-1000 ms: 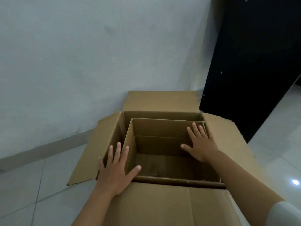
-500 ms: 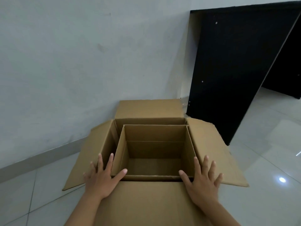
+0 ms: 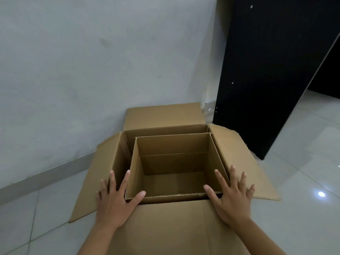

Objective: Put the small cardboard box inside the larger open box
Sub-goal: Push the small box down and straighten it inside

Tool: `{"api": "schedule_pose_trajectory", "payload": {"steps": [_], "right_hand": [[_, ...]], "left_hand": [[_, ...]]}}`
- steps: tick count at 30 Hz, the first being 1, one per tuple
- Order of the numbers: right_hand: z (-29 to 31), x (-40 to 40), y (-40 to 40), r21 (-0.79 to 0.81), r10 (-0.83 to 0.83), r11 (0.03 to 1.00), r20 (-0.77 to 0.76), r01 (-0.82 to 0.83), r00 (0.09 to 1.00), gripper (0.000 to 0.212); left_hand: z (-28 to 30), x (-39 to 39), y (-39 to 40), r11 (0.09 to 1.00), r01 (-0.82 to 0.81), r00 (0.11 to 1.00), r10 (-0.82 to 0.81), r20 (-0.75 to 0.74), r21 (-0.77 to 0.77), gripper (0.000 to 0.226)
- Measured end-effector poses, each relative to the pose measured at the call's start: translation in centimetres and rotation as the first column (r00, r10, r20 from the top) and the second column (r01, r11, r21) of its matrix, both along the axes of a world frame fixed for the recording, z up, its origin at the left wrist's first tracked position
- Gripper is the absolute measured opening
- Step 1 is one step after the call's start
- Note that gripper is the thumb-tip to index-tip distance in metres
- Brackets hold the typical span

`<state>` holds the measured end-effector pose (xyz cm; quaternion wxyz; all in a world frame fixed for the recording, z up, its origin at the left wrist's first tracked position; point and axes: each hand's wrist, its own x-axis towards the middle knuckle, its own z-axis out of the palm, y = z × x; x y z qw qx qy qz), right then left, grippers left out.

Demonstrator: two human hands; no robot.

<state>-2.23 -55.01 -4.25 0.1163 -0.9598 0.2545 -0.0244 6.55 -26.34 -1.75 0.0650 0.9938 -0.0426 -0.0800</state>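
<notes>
The small cardboard box sits open-topped and empty inside the larger open box, whose four flaps are spread outward. It lies toward the right and near walls of the larger box, with a gap on the left. My left hand rests flat with fingers spread at the near left corner, thumb over the small box's near rim. My right hand lies flat with fingers spread at the near right corner. Neither hand grips anything.
The boxes stand on a white tiled floor against a pale wall. A tall black panel leans just right of the box's far corner. A grey skirting strip runs along the wall on the left.
My right hand came out of the small box and moved to its near right corner. My left hand stayed near the left corner. The view tilted up and shifted.
</notes>
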Motion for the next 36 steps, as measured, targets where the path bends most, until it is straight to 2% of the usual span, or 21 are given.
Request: {"api": "schedule_pose_trajectory", "payload": {"steps": [4, 14, 23, 30, 32, 36], "right_hand": [[0.3, 1.5, -1.9, -0.018, 0.060, 0.998, 0.025, -0.059, 0.998, 0.098], [0.9, 4.5, -6.3, -0.018, 0.147, 0.989, 0.028, -0.147, 0.989, 0.102], [1.5, 8.0, -12.4, -0.025, 0.234, 0.972, -0.048, -0.235, 0.971, 0.098], [2.3, 11.0, -16.6, 0.020, 0.261, 0.965, -0.124, -0.260, 0.957, 0.102], [2.9, 11.3, -16.9, 0.040, 0.285, 0.959, -0.169, -0.282, 0.944, 0.104], [4.2, 12.4, -17.2, 0.081, 0.316, 0.949, -0.265, -0.305, 0.911, 0.082]], "left_hand": [[-0.4, 0.2, -1.5, 0.999, -0.039, 0.999, 0.039, 0.029, -0.003, 0.099], [-0.3, 0.4, -5.8, 0.993, -0.114, 0.993, 0.114, 0.033, -0.004, 0.094], [-0.2, 0.7, -11.8, 0.982, -0.187, 0.982, 0.186, -0.027, -0.041, 0.089], [0.0, 1.3, -15.9, 0.962, -0.259, 0.961, 0.249, -0.117, -0.087, 0.080], [0.5, 1.3, -15.8, 0.953, -0.281, 0.955, 0.265, -0.136, -0.116, 0.083], [2.3, 2.3, -14.2, 0.944, -0.299, 0.948, 0.278, -0.156, -0.137, 0.085]]}}
